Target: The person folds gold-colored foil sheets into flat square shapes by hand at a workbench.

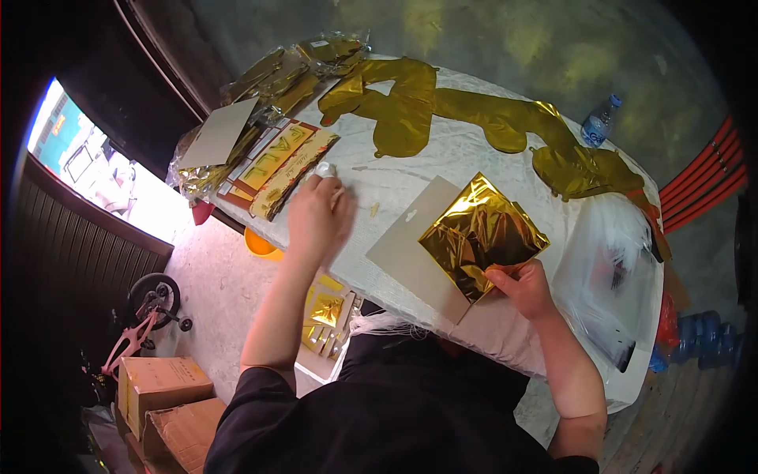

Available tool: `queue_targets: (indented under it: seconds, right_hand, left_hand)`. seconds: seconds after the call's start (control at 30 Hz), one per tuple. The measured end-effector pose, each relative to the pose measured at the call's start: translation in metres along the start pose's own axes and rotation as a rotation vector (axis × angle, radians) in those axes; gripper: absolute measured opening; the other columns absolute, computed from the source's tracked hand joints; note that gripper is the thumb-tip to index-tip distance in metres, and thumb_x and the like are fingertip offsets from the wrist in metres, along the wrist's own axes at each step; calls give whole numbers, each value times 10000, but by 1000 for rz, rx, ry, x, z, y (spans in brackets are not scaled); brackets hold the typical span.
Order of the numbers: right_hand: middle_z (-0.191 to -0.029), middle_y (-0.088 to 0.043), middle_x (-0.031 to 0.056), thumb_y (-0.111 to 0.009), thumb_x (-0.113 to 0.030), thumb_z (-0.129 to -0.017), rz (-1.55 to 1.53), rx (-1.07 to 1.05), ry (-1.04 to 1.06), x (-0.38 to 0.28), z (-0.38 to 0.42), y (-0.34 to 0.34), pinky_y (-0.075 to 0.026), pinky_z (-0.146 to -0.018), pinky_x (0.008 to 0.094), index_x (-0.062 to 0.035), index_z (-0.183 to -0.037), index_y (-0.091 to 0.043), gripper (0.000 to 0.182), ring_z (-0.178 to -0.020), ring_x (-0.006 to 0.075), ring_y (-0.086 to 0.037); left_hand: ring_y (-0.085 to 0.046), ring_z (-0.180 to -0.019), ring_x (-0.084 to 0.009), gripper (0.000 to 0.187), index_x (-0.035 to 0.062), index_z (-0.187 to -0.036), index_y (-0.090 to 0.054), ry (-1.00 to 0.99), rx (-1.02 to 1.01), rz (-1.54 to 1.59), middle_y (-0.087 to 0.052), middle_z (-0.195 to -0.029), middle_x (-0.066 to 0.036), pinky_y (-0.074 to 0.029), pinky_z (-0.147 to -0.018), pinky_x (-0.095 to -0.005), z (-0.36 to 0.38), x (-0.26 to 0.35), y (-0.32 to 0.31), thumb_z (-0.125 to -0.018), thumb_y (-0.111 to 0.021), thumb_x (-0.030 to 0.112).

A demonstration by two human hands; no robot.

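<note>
Premises appear to be a small packing workshop or storeroom. Your white-covered work table (395, 189) bears flat gold foil pieces (403, 110), bagged stock (276, 79) and a stack of printed cards (280, 158). Floor (229, 276) is bare and concrete-like. Cardboard boxes (162, 383) and a small bicycle (142, 324) stand to one side of you; large blue bottles (703, 340) stand to the other. Daylight enters at an opening (103, 170).

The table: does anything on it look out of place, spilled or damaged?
No spill or clear damage shows. The pale card lies askew over the plastic packets, and the bottle seems to stand at the table's far edge, so it could fall. The gold foil in the right hand is creased, probably from folding.
</note>
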State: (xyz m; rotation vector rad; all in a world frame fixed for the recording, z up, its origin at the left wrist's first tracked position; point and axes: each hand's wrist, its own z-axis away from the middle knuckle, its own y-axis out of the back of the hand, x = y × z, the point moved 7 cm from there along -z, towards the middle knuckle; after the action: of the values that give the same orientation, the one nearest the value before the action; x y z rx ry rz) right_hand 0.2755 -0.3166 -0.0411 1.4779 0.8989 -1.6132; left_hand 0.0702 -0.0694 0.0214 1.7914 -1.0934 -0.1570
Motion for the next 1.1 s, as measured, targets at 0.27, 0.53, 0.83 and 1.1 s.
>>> queue_targets:
  seconds: [0.27,0.53,0.83,1.1]
  right_hand:
    - [-766,-648,18,-647,-109,-861,-151,51,-11,-4,-5,20,-463,-578,249,-18,-877,-672,95,-627,98,-564]
    - [-772,-625,36,-657,-148,-865,-337,211,106,-5,-11,48,-446,-555,258,-32,-869,-643,117,-630,113,-556]
    - [-767,-632,31,-654,-153,-858,-307,188,67,-6,-9,49,-440,-541,253,-44,-890,-636,114,-635,107,-561]
    - [-762,-645,20,-687,-129,-831,-165,-88,-49,-12,-14,19,-455,-541,248,-24,-901,-658,129,-600,99,-555]
  left_hand:
    - [-581,-760,-312,118,38,-828,-626,-202,2,-107,-577,-810,-127,-472,-660,-415,1,3,-2,-813,-630,155]
    - [-585,-794,-302,120,13,-887,-618,-406,-262,490,-575,-842,-134,-481,-672,-385,27,105,-32,-787,-648,73]
    - [-584,-946,-295,307,34,-1074,-610,-339,-411,519,-601,-1008,-135,-479,-813,-365,31,93,-28,-776,-666,75]
    - [-507,-1054,-313,329,44,-1095,-612,-446,-359,284,-552,-1143,-135,-378,-940,-416,63,88,-23,-785,-649,148]
